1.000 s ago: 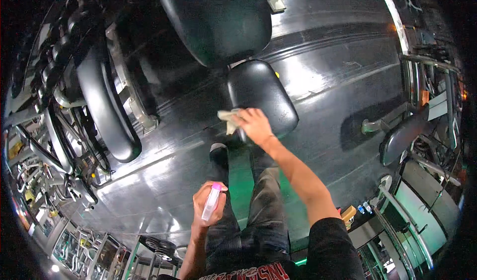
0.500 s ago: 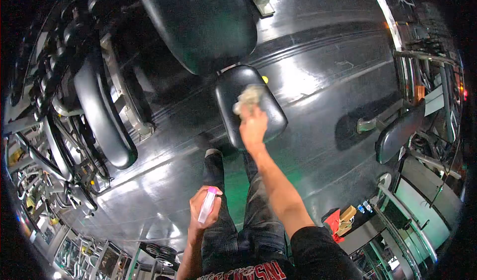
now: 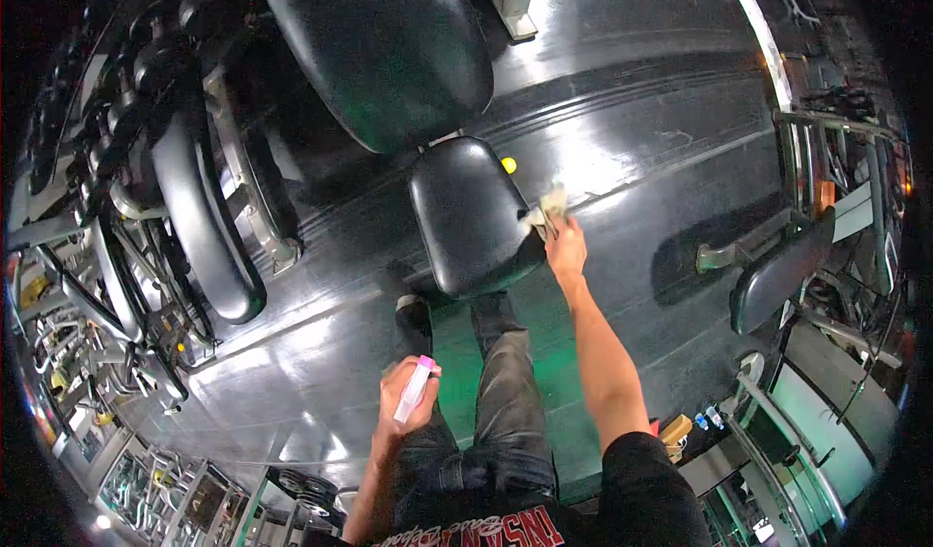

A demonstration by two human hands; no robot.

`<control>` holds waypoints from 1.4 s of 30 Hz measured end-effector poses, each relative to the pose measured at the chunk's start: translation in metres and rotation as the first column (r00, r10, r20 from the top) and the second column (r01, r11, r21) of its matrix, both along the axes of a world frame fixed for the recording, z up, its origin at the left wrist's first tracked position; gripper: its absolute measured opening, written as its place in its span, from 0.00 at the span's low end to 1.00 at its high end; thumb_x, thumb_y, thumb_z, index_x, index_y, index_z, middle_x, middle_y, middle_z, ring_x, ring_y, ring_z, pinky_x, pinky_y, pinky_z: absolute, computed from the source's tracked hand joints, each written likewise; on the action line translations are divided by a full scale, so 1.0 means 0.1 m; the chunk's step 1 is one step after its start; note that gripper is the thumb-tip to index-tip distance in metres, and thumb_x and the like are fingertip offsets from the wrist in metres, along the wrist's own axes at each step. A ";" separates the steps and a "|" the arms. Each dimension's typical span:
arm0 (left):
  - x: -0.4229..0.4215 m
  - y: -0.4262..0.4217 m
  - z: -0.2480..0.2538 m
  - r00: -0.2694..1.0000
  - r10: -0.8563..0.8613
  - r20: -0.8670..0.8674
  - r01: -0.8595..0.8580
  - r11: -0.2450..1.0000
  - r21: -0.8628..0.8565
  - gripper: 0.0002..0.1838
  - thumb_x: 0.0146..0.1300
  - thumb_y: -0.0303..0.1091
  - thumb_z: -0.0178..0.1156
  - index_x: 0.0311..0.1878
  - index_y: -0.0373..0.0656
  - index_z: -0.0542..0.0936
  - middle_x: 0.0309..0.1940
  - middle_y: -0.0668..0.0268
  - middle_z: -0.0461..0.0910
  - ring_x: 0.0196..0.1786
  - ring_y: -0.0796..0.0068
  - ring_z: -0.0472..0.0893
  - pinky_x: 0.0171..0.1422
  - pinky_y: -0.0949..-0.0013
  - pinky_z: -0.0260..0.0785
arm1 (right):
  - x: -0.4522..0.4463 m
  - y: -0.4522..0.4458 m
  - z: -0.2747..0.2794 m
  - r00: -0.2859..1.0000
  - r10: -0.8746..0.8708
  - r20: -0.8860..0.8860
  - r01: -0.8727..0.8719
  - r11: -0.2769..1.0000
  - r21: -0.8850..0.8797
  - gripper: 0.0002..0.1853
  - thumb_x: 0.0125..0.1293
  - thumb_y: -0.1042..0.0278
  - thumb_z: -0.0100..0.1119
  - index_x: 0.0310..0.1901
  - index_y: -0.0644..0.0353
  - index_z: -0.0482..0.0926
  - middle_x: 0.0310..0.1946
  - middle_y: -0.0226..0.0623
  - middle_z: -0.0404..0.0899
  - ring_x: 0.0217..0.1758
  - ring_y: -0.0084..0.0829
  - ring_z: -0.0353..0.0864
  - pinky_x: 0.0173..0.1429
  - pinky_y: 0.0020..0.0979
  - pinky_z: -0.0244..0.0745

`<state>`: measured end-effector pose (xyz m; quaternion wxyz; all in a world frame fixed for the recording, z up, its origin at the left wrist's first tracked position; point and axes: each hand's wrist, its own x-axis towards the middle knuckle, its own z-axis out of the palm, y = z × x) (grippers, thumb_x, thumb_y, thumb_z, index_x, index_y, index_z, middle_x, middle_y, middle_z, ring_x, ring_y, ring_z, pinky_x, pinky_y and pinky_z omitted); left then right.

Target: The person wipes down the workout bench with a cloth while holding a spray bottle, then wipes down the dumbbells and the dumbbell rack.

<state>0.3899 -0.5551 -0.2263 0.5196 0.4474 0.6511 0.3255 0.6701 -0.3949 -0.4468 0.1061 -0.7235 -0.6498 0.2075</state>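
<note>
In front of me is a gym bench with a black padded seat and a larger black backrest beyond it. My right hand grips a crumpled pale cloth at the seat's right edge; part of the cloth reaches the edge. Held low in front of my legs, my left hand is closed around a small clear spray bottle with a pink top. A yellow knob shows beside the seat's far right side.
Another black bench pad stands at left, by a rack of dumbbells. To the right is a machine with a black pad. Small boxes lie at lower right. The floor is dark and shiny.
My right hand has moved with the cloth from the middle of the seat rightward to its edge. My left hand still holds the bottle, nearly in place.
</note>
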 end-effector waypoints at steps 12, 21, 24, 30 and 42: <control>-0.05 -0.13 0.09 0.992 -0.128 -0.001 0.128 0.990 0.051 0.05 0.55 0.19 0.61 0.35 0.34 0.80 0.31 0.56 0.81 0.34 0.60 0.82 0.40 0.65 0.75 | -1.82 -0.72 0.16 0.938 0.342 -0.054 -0.321 0.917 0.235 0.18 0.56 0.69 0.58 0.49 0.45 0.83 0.39 0.32 0.75 0.45 0.35 0.74 0.50 0.42 0.66; -0.60 -0.37 0.05 0.967 -0.254 -0.006 0.252 0.956 0.152 0.05 0.56 0.20 0.60 0.37 0.33 0.79 0.32 0.54 0.81 0.34 0.57 0.82 0.39 0.64 0.74 | -0.77 -0.47 -0.06 0.849 0.527 0.016 -0.503 0.799 0.329 0.18 0.55 0.72 0.56 0.45 0.38 0.84 0.37 0.29 0.80 0.44 0.39 0.78 0.47 0.41 0.71; -0.76 -0.51 0.02 0.972 -0.236 0.002 0.233 0.962 0.143 0.05 0.56 0.20 0.61 0.37 0.33 0.80 0.32 0.54 0.81 0.34 0.57 0.82 0.39 0.63 0.74 | -0.37 -0.35 0.11 0.962 0.106 0.252 -0.144 0.980 0.138 0.29 0.50 0.76 0.62 0.56 0.39 0.80 0.48 0.38 0.76 0.50 0.41 0.77 0.52 0.42 0.72; -0.94 -0.73 0.01 0.981 -0.189 0.034 0.186 0.980 0.071 0.06 0.55 0.19 0.61 0.37 0.33 0.80 0.32 0.53 0.81 0.34 0.56 0.82 0.40 0.63 0.74 | -0.62 -0.47 -0.21 0.836 -0.499 0.230 0.463 0.865 0.193 0.24 0.55 0.70 0.63 0.56 0.42 0.77 0.44 0.45 0.77 0.46 0.50 0.77 0.49 0.49 0.72; -0.90 -0.60 0.09 0.971 -0.238 0.024 0.235 0.967 0.103 0.05 0.55 0.20 0.60 0.36 0.37 0.80 0.32 0.57 0.81 0.35 0.63 0.83 0.40 0.66 0.75 | -0.92 -0.96 0.22 0.839 0.496 0.222 -0.527 0.843 0.109 0.21 0.54 0.74 0.55 0.48 0.40 0.81 0.47 0.29 0.78 0.49 0.35 0.76 0.56 0.41 0.66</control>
